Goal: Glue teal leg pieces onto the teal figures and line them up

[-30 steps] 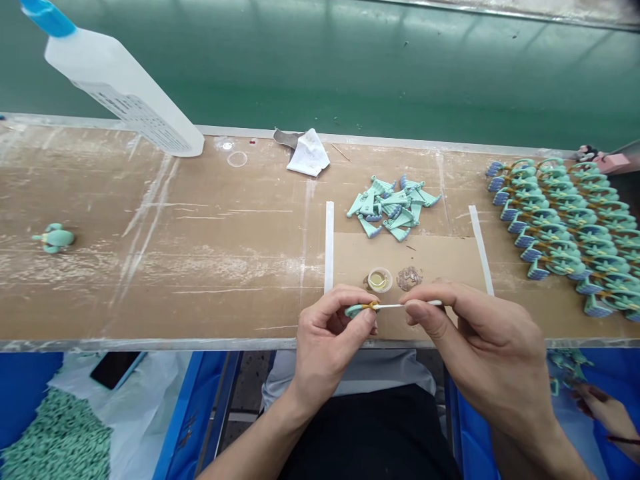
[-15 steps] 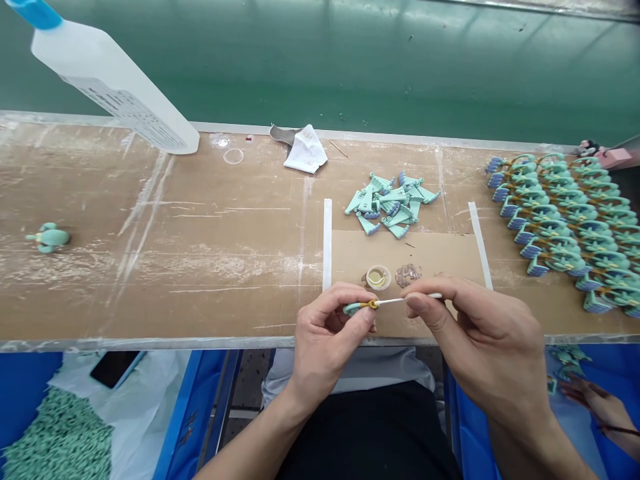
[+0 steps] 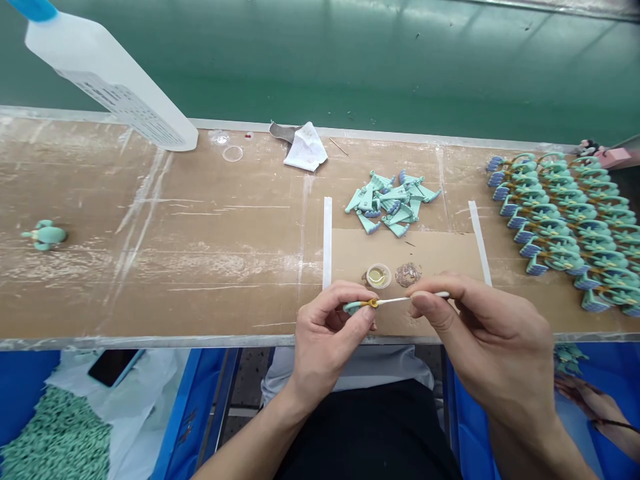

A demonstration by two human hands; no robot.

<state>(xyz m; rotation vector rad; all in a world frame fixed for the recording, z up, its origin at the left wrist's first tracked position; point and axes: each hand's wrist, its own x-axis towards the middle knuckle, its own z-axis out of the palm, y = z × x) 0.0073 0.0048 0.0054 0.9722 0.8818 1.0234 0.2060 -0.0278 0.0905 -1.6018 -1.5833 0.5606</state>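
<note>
Between thumb and fingers, my left hand (image 3: 334, 330) pinches a small green plastic part with a yellow-orange end (image 3: 370, 303). My right hand (image 3: 487, 340) grips a thin white cotton swab (image 3: 393, 301) whose left tip meets the yellow-orange end. Just beyond my fingers stands a small round cup of yellowish liquid (image 3: 379, 276). To its right is a brownish smeared patch (image 3: 409, 274) on the cardboard. Farther back lies a loose heap of green wedge-shaped parts with blue edges (image 3: 395, 200).
Rows of assembled green pieces (image 3: 565, 227) fill the right side. A white bottle (image 3: 110, 80) stands at back left, near a crumpled white cloth (image 3: 307, 148). One green figure (image 3: 45, 235) lies far left. Below are blue bins; another person's hand (image 3: 590, 400) is at lower right.
My right hand has shifted slightly to the right with the swab, while the tip stays at the yellow-orange end. My left hand holds nearly still.
</note>
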